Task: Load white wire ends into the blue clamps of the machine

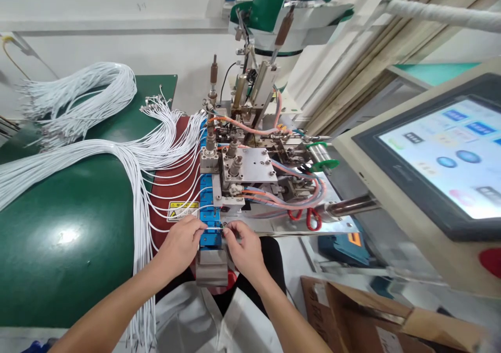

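Observation:
A white cable (212, 228) lies across the blue fixture strip (210, 239) at the front of the machine. My left hand (183, 242) pinches this cable at the strip's left edge. At the right edge, the thumb and fingers of my right hand (246, 246) are pressed together at the cable's end; the tip is hidden. Further cables run from the strip over a red-brown surface (160, 192) into a large white cable bundle (136, 186). A metal block (212, 268) sits just below the strip.
The machine's metal plate (256, 165) and hoses stand beyond my hands. A screen (446, 154) is at the right, above a cardboard box (352, 316). More coiled cables (94, 97) lie on the green table (58, 269) at the left. A green feeder bowl (266, 11) stands behind.

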